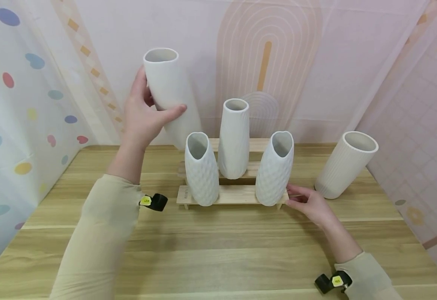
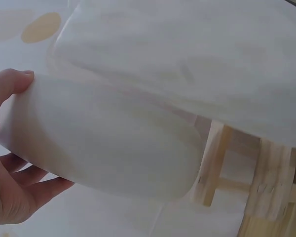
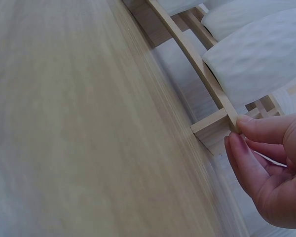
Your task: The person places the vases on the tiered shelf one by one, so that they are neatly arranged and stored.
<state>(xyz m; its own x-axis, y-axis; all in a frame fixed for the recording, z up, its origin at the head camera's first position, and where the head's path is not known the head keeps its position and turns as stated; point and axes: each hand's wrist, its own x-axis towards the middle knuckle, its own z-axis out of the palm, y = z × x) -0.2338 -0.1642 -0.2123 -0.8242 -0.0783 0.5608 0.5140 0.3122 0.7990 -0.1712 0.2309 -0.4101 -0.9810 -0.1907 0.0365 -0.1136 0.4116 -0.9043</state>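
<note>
My left hand [image 1: 142, 110] grips a smooth white vase [image 1: 173, 91], raised and tilted, thumb across its front. The vase's lower end is near the left end of the tiered wooden stand [image 1: 237, 195]; whether it touches the top step cannot be told. In the left wrist view the vase [image 2: 108, 138] lies between thumb and fingers. My right hand [image 1: 312, 204] pinches the right end of the stand's front step, clearer in the right wrist view. Two dimpled white vases [image 1: 202, 175] [image 1: 274, 175] stand on the front step, and a ribbed white vase [image 1: 234, 141] stands on the middle one.
A fluted white vase [image 1: 345, 166] leans on the wooden table [image 1: 218, 254], right of the stand. Patterned curtains [image 1: 342, 71] hang behind and at both sides. Black wrist straps [image 1: 159, 202] sit on both sleeves.
</note>
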